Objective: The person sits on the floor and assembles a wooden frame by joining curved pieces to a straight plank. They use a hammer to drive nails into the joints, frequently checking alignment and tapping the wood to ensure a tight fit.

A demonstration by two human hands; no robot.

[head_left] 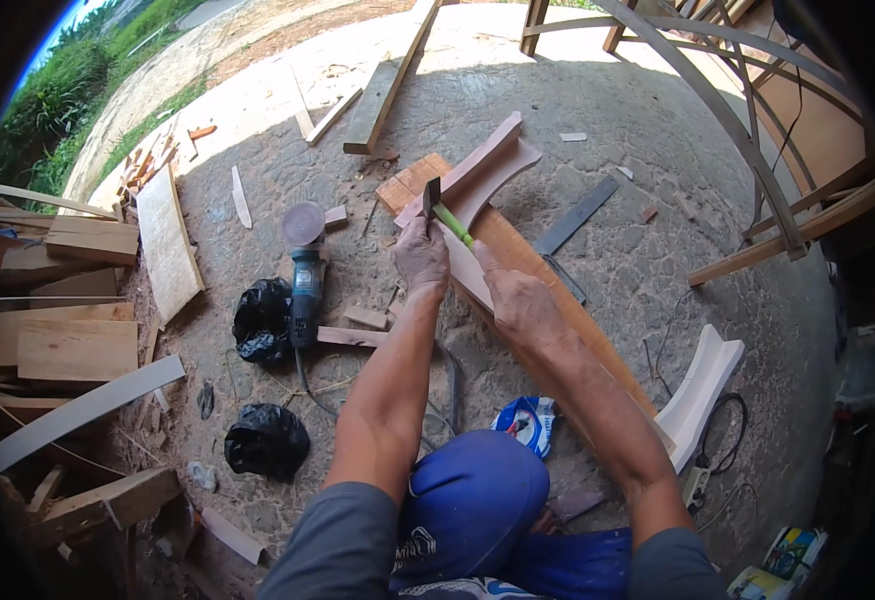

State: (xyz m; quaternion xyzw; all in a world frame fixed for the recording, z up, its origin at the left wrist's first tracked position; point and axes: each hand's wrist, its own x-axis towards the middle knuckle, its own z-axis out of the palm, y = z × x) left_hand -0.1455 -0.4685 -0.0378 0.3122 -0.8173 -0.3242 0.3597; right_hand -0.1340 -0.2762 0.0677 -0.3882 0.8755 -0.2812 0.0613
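Note:
A hammer with a green handle point(452, 224) and a dark head is in my right hand point(525, 305), its fingers wrapped round the handle's lower end. Under it lies a pale pinkish curved wooden piece point(489, 172) with a hollowed, flared far end. This piece rests across a long orange-brown plank point(577, 305) on the ground. My left hand point(422, 255) is closed at the piece's left edge, right beside the hammer head. What its fingers pinch is hidden from me.
An angle grinder point(306, 280) and black plastic bags point(265, 440) lie left. Stacked wood offcuts point(77, 348) fill the far left. Another curved piece point(700, 390) is at right, near cables. A curved wooden frame point(757, 170) stands upper right; a beam point(382, 100) lies ahead.

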